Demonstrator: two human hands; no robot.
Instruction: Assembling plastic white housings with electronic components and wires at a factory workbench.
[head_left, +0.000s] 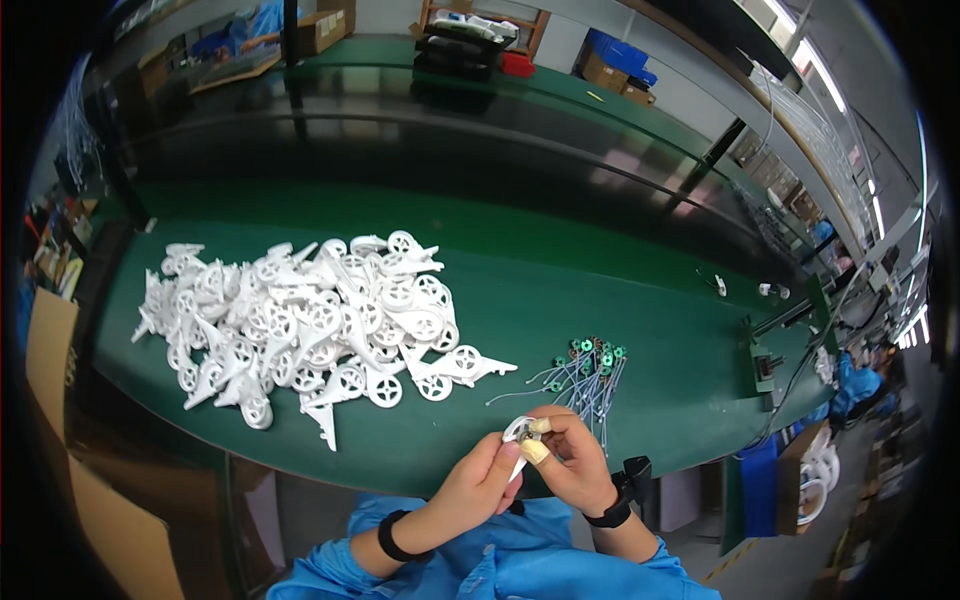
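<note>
A white plastic part (517,432) with a round ring end is held at the bench's front edge. My left hand (482,476) is closed around its lower end. My right hand (567,462), with pale yellow tape on thumb and finger, pinches at the ring end. Something small and dark shows between those fingertips, too small to name. To the left lies a large heap of similar white plastic parts (320,320), each with a spoked round end and a narrow tail. Just beyond my right hand rests a bunch of small green round pieces with thin grey wires (590,375).
The green bench (660,420) stretches around my hands. A dark fixture (765,368) with cables stands at its right end. Small white pieces (720,286) lie at the far right. Behind runs a dark belt-like strip (400,150). Cardboard boxes (60,370) stand at the left.
</note>
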